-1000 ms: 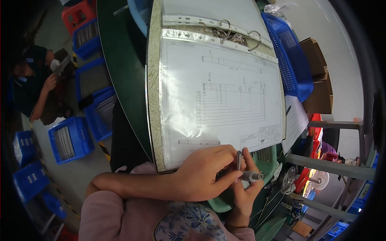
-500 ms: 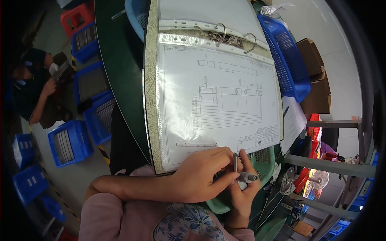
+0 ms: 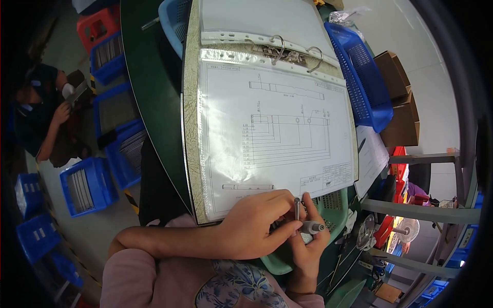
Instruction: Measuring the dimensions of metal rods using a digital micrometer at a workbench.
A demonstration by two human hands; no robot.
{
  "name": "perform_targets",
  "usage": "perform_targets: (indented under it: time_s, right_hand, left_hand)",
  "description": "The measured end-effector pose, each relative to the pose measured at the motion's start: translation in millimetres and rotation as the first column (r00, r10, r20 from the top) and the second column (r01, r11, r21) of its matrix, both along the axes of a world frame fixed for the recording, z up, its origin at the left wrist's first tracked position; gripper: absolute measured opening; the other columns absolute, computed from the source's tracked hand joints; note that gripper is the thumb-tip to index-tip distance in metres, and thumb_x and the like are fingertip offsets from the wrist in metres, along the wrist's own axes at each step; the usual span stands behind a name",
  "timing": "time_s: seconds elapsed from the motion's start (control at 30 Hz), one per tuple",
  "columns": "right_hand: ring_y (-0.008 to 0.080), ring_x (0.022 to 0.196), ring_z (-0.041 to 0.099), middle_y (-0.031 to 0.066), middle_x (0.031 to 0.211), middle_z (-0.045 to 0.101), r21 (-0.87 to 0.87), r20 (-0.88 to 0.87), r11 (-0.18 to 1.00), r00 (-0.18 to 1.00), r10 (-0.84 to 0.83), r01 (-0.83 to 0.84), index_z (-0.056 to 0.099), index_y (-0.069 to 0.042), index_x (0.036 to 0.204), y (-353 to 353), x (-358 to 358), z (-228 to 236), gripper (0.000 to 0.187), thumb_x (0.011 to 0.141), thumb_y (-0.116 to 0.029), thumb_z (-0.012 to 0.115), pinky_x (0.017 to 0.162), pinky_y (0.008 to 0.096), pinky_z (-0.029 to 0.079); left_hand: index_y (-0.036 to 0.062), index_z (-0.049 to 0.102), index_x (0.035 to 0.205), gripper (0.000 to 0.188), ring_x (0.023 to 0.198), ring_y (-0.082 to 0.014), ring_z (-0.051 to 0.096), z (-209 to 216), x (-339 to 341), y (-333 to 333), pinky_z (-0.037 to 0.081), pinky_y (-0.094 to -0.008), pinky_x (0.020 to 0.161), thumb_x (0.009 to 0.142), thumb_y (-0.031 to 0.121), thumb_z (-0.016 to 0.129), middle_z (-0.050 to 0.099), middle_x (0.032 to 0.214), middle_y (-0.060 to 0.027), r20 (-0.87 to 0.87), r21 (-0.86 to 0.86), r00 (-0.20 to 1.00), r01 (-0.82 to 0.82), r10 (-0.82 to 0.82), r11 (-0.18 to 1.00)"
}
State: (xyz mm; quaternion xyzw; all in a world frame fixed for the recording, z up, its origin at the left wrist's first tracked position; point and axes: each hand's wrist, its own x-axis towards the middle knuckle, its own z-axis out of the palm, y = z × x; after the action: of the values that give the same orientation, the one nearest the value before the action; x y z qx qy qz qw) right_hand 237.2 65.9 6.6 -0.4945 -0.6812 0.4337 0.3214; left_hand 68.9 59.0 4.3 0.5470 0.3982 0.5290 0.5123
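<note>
Just beyond my chest, both hands meet over the lower edge of a sleeved technical drawing [image 3: 287,149]. My left hand [image 3: 251,223] is closed, its fingers curled about a slim metal pin [image 3: 297,206] that stands nearly upright; its thumb tip rests by a grey micrometer [image 3: 312,227]. My right hand [image 3: 308,251] is closed round that micrometer from the right side, its barrel end pointing right. The fingers hide the micrometer's frame and the pin's lower end. On the drawing are outlines of a slender rod with dimension lines.
The drawing lies in an open ring binder [image 3: 192,133] on a green table [image 3: 149,92]. A green basket [image 3: 334,205] sits under the hands, and a blue basket [image 3: 367,77] stands beyond the binder. At left, a co-worker [image 3: 43,108] handles a flat piece near blue crates [image 3: 87,185].
The binder and hands appear shifted very slightly left in the picture. Both hands keep the same grip on the pin and micrometer.
</note>
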Motion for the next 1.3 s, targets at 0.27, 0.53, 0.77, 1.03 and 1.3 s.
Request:
perform_targets:
  time_s: [0.27,0.53,0.77,1.03,1.3]
  right_hand:
    - [0.0043,0.058,0.049,0.0050,0.068,0.059,0.004,0.005,1.000,1.000,0.008,-0.008,0.038,0.008,0.120,0.5,0.5,0.2,0.057,0.067,-0.001,0.058,0.055,0.0167,0.040]
    - [0.0046,0.059,0.049,0.0055,0.069,0.059,-0.002,-0.009,1.000,1.000,0.001,-0.002,0.038,0.008,0.120,0.2,-0.3,-0.2,0.057,0.067,-0.001,0.058,0.056,0.0168,0.040]
    - [0.0052,0.061,0.050,0.0061,0.070,0.060,-0.013,-0.019,1.000,1.000,0.001,-0.002,0.038,0.008,0.120,-0.1,-0.5,0.2,0.057,0.068,0.000,0.058,0.058,0.0175,0.041]
    - [0.0053,0.061,0.051,0.0061,0.070,0.060,0.012,0.004,1.000,1.000,0.014,-0.014,0.038,0.008,0.120,0.8,0.2,0.2,0.057,0.067,-0.001,0.059,0.058,0.0179,0.041]
    - [0.0051,0.060,0.050,0.0061,0.070,0.060,0.007,-0.022,1.000,1.000,0.011,-0.011,0.037,0.009,0.120,0.4,0.0,-1.2,0.057,0.068,-0.002,0.058,0.057,0.0176,0.041]
  left_hand:
    - [-0.0023,0.054,0.084,0.011,0.069,-0.0174,0.058,1.9,-1.7,0.0,0.046,-0.0238,0.060,0.074,0.001,0.057,0.054,0.080,-0.0095,-0.025,-0.030,0.999,0.036,-0.037,0.999]
    - [-0.0017,0.054,0.085,0.012,0.070,-0.0171,0.057,2.2,-1.8,-0.2,0.047,-0.0240,0.060,0.074,0.002,0.057,0.054,0.080,-0.0091,-0.012,-0.037,0.999,0.041,-0.041,0.998]
    - [-0.0013,0.054,0.085,0.012,0.069,-0.0175,0.057,1.8,-1.4,-0.5,0.047,-0.0244,0.060,0.074,0.002,0.057,0.054,0.080,-0.0091,-0.018,-0.041,0.999,0.037,-0.037,0.998]
    - [-0.0014,0.054,0.085,0.012,0.070,-0.0178,0.057,0.3,-1.1,-0.4,0.046,-0.0247,0.060,0.074,0.002,0.057,0.054,0.081,-0.0093,-0.036,-0.017,0.999,0.027,-0.028,0.999]
    - [-0.0002,0.051,0.080,0.010,0.064,-0.0206,0.054,-1.0,2.4,-0.8,0.044,-0.0282,0.056,0.074,0.005,0.057,0.052,0.076,-0.0093,0.005,0.002,1.000,-0.010,0.010,1.000]
